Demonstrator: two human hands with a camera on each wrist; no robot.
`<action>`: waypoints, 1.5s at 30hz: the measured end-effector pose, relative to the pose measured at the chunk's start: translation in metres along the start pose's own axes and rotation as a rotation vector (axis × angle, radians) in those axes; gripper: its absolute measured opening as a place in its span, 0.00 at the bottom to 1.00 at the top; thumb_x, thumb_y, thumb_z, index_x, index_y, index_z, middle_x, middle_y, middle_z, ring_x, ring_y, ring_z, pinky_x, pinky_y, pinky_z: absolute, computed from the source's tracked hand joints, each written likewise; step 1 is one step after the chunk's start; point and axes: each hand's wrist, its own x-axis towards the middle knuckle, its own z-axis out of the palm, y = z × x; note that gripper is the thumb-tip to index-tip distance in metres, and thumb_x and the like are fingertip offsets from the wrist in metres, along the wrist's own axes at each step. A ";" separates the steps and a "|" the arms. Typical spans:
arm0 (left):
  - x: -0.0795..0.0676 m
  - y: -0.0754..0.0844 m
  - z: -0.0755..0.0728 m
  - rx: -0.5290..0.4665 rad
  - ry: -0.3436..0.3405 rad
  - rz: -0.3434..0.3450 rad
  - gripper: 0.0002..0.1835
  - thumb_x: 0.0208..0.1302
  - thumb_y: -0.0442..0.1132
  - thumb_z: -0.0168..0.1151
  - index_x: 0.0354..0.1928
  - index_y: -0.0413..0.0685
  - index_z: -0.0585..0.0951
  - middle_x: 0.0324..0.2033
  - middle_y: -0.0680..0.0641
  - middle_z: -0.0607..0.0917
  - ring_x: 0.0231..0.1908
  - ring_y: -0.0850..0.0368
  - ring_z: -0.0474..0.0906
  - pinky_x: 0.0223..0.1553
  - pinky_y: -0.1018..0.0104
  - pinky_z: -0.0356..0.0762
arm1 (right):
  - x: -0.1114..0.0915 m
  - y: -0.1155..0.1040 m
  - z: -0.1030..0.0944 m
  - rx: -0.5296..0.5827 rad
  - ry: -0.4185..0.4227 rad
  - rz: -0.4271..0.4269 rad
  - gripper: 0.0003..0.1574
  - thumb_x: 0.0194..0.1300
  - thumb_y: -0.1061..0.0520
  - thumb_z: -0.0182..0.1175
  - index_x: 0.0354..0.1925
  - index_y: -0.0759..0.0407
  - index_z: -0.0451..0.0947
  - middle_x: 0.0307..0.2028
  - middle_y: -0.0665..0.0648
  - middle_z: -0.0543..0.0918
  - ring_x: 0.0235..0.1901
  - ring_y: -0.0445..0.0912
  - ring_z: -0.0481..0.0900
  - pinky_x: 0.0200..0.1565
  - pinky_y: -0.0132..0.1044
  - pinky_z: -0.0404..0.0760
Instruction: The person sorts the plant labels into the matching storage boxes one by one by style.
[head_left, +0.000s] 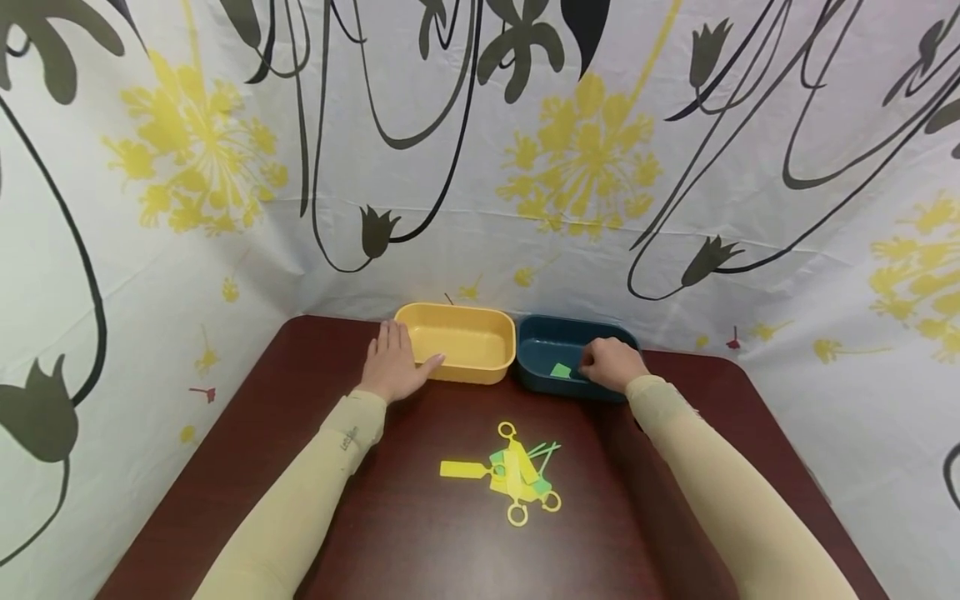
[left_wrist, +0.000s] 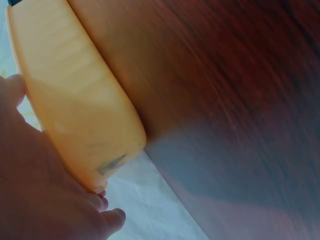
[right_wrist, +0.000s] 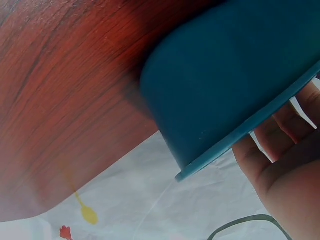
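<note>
My left hand (head_left: pixel 392 367) rests against the left end of the yellow bin (head_left: pixel 491 377), fingers straight along the rim and thumb at its front edge. In the left wrist view, the yellow bin (left_wrist: pixel 80 100) has a dark smudge near its corner. Over the dark blue bin (head_left: pixel 540 382), my right hand (head_left: pixel 611 364) reaches in with fingers curled together. A small green tag (head_left: pixel 561 370) shows right at its fingertips, inside that bin. From the right wrist, my fingers (right_wrist: pixel 280 125) appear behind the blue bin's rim (right_wrist: pixel 240 130), their tips hidden.
On the dark red-brown table (head_left: pixel 420 550), a pile of yellow tags (head_left: pixel 513 475) with ring ends and green tags (head_left: pixel 542 485) with thin tails lies in front of the bins. A white cloth (head_left: pixel 450 250) printed with flowers hangs behind the table and at both sides.
</note>
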 end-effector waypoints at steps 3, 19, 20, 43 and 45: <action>0.002 -0.002 0.002 0.005 -0.006 0.000 0.61 0.65 0.78 0.41 0.77 0.30 0.43 0.77 0.31 0.43 0.77 0.36 0.35 0.73 0.40 0.40 | 0.000 -0.001 -0.001 0.014 0.006 0.000 0.09 0.68 0.54 0.65 0.43 0.54 0.88 0.37 0.52 0.86 0.32 0.46 0.82 0.37 0.49 0.82; 0.000 0.000 -0.001 0.013 -0.009 0.010 0.59 0.67 0.75 0.43 0.77 0.29 0.44 0.77 0.30 0.44 0.77 0.35 0.35 0.73 0.40 0.40 | -0.001 -0.012 -0.010 0.019 0.046 -0.005 0.09 0.69 0.52 0.65 0.44 0.52 0.86 0.40 0.52 0.85 0.36 0.47 0.82 0.40 0.50 0.81; 0.000 -0.001 -0.001 0.015 -0.010 0.010 0.59 0.67 0.75 0.42 0.77 0.29 0.44 0.77 0.30 0.44 0.77 0.35 0.35 0.73 0.40 0.40 | -0.002 -0.013 -0.011 0.024 0.049 -0.005 0.09 0.69 0.52 0.65 0.45 0.53 0.86 0.40 0.52 0.85 0.36 0.48 0.82 0.40 0.50 0.81; 0.000 0.001 -0.002 0.023 0.013 0.020 0.59 0.68 0.74 0.43 0.76 0.27 0.46 0.76 0.29 0.45 0.76 0.33 0.38 0.72 0.37 0.42 | -0.012 -0.022 -0.023 0.080 0.138 -0.009 0.10 0.71 0.50 0.63 0.47 0.48 0.86 0.44 0.52 0.85 0.41 0.48 0.83 0.43 0.51 0.82; 0.000 0.001 -0.002 0.017 0.012 0.020 0.59 0.68 0.74 0.43 0.76 0.26 0.46 0.76 0.28 0.45 0.76 0.32 0.38 0.72 0.36 0.42 | -0.014 -0.024 -0.025 0.082 0.146 -0.005 0.11 0.71 0.50 0.62 0.48 0.48 0.86 0.44 0.52 0.85 0.41 0.48 0.83 0.43 0.51 0.82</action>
